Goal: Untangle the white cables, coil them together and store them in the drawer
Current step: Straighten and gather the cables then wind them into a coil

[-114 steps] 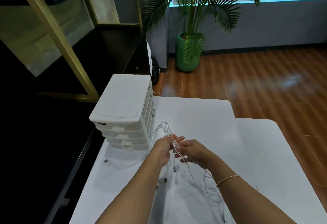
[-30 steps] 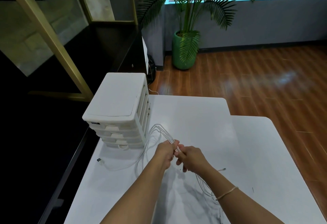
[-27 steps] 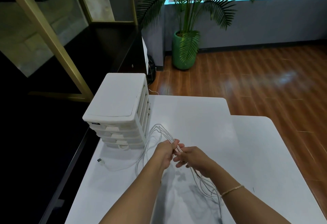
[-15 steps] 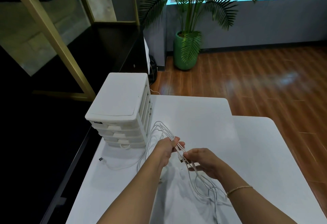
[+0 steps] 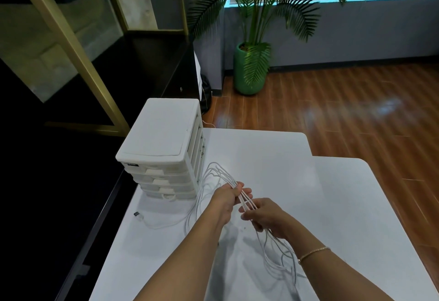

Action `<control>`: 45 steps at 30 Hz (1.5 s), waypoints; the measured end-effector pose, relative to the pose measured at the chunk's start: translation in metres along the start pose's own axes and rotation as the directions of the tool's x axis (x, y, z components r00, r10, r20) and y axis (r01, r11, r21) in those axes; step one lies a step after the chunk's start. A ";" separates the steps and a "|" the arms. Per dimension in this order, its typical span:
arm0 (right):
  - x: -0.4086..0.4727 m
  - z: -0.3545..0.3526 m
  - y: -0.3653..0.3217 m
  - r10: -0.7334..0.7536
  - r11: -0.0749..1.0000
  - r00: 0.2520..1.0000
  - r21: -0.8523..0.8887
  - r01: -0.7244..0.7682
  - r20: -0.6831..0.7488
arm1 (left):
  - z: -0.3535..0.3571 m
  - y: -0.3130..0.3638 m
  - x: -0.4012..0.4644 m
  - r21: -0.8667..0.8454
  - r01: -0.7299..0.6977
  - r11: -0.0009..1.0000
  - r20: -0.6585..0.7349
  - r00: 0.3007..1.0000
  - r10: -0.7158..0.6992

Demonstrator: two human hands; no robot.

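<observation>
In the head view, your right hand (image 5: 266, 216) has slid back up the thin white cables (image 5: 245, 202) toward your left hand (image 5: 229, 197), both gripping the bundle above the white table (image 5: 332, 205), so coiling continues beside the closed white plastic drawer unit (image 5: 166, 155).

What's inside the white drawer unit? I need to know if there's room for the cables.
Cannot tell: the drawer unit has all its drawers shut, their fronts hiding the contents. A white loop hangs at the bottom drawer.
</observation>
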State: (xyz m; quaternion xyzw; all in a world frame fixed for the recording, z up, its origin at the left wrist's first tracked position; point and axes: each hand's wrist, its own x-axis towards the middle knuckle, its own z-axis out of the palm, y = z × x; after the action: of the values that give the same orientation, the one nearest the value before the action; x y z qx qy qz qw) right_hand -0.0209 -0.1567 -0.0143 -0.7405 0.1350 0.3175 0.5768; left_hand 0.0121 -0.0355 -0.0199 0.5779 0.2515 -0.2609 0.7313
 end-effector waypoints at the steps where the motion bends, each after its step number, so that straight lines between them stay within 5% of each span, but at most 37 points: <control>1: 0.000 0.001 0.001 -0.015 1.000 1.000 -0.001 0.015 -0.004 | 0.000 0.001 0.000 -0.004 -0.002 1.000 0.004 1.000 0.002; 9: 0.002 -0.001 0.002 -0.076 0.987 0.997 -0.145 0.071 -0.024 | -0.003 0.003 -0.005 -0.045 0.006 0.999 0.017 1.000 -0.005; 17: 0.002 0.004 0.005 -0.071 0.991 0.997 0.115 0.069 0.015 | -0.005 0.002 -0.006 0.007 -0.003 1.000 -0.014 1.000 0.003; 23: 0.005 0.015 -0.002 -0.084 0.973 0.992 -0.224 0.062 -0.091 | -0.005 0.002 -0.003 -0.015 -0.004 1.000 -0.039 0.999 0.004; 26: 0.004 0.021 -0.006 -0.237 0.785 0.970 -0.598 0.164 -0.045 | -0.005 -0.001 0.000 0.003 -0.013 1.000 -0.075 0.997 0.013; 29: 0.003 0.019 -0.009 -0.305 0.670 0.952 -0.710 0.217 0.003 | -0.003 -0.003 0.002 0.025 -0.018 1.000 -0.122 0.992 0.021; 34: 0.002 0.016 -0.005 -0.304 0.713 0.951 -0.648 0.267 0.058 | -0.004 -0.005 0.004 0.028 0.029 0.999 -0.128 0.991 -0.026; 45: 0.008 0.009 -0.006 -0.285 0.800 0.954 -0.571 0.182 -0.096 | 0.008 -0.008 0.001 0.033 0.156 0.987 -0.064 0.986 -0.153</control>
State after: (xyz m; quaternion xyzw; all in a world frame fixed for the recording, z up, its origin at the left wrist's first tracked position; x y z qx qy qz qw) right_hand -0.0144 -0.1452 -0.0160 -0.9121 -0.0053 0.2021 0.3568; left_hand 0.0078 -0.0452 -0.0247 0.5782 0.3126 -0.3039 0.6897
